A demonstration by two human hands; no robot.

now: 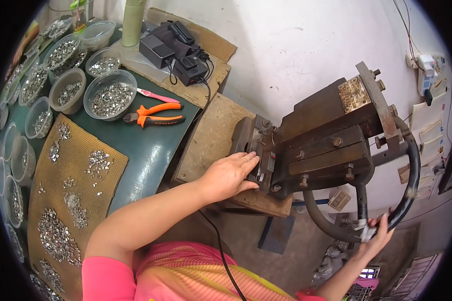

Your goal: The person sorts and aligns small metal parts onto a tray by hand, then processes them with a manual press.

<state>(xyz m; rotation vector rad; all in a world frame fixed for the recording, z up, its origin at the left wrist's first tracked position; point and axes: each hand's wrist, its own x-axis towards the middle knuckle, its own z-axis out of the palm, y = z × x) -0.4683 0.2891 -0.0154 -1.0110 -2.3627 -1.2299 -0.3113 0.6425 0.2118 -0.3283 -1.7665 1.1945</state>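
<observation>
Metal press [326, 143] on wooden stand [206, 135], right of counter [148, 153]. Left hand [228, 175] spread, thumb apart, laid on press front, perhaps steadying; small piece beneath, cannot tell. Right hand [379, 236] closed round wheel [414, 163], likely for leverage. Bowls [110, 76] of metal bits [110, 100] left, seemingly sorted.

A bright pink, short left sleeve [108, 277] ends in a plain hem. The top [211, 277] blends pink into yellow with fine lines, and a thin black cable [220, 237] crosses it. Both left hand [226, 175] and right hand [378, 238] are bare; the cropped right sleeve [309, 296] seems pink too.
</observation>
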